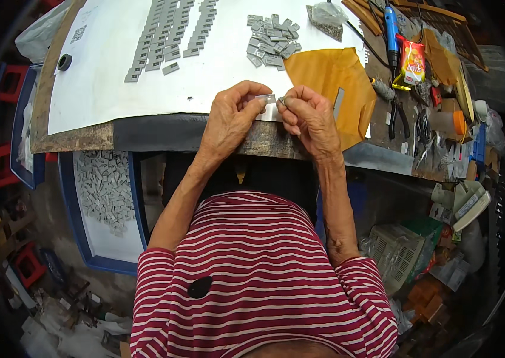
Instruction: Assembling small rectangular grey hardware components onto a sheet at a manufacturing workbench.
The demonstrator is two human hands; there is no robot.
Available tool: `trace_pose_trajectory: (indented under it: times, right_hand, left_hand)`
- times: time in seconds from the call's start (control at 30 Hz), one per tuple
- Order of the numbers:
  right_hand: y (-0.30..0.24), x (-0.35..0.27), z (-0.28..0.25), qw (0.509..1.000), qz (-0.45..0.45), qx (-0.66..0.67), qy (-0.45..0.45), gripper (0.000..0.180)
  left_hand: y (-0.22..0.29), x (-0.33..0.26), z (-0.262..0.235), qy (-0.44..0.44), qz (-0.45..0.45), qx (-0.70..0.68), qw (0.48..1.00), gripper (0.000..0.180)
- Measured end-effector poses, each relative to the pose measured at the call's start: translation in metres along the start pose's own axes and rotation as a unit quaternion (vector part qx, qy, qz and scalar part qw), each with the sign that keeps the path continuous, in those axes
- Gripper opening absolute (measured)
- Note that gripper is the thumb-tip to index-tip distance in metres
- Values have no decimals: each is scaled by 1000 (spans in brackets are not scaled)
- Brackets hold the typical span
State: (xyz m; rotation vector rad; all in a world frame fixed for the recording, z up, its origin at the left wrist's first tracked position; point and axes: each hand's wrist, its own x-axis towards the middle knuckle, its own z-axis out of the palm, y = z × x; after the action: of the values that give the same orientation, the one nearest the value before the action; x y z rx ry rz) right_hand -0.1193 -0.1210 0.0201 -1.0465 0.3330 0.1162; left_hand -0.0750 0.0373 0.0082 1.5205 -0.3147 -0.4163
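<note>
Both hands meet at the counter [145, 134] edge, the left hand [232, 113] and right hand [309, 116] each in a pinching grip on a small grey metal plate [266, 98]. Beyond the grip, rows of finished plates [169, 36] lie sorted; a loose pile [272, 42] seemingly remains.

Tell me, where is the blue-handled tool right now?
In the head view, the blue-handled tool lies at the bench's far right, just left of a red and yellow snack packet and beyond the yellow envelope.
</note>
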Motion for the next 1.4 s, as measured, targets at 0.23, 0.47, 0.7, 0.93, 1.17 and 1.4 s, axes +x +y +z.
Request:
trace_pose_trajectory:
  times: [0.23,0.47,0.7,0.93,1.17,1.4]
  right_hand:
    - [1,2,2,998,-24,-52,4,5]
    - [5,5,0,995,-23,-93,-5,9]
    - [5,5,6,997,-51,-58,17,11]
    - [9,6,3,995,-35,-95,-15,10]
    - [9,3,9,991,-42,-128,13,11]
    - [3,1,9,982,-30,-184,-2,13]
  left_hand:
    - [1,1,0,-9,-16,-16,1000,19]
    - [-2,1,0,10,-19,-31,999,15]
    - [-1,1,-1,31,3,-14,999,13]
    - [-3,-1,-1,38,16,20,999,13]
    - [-5,-3,-3,39,29,26,998,14]
    - [-2,-4,-4,28,22,29,999,15]
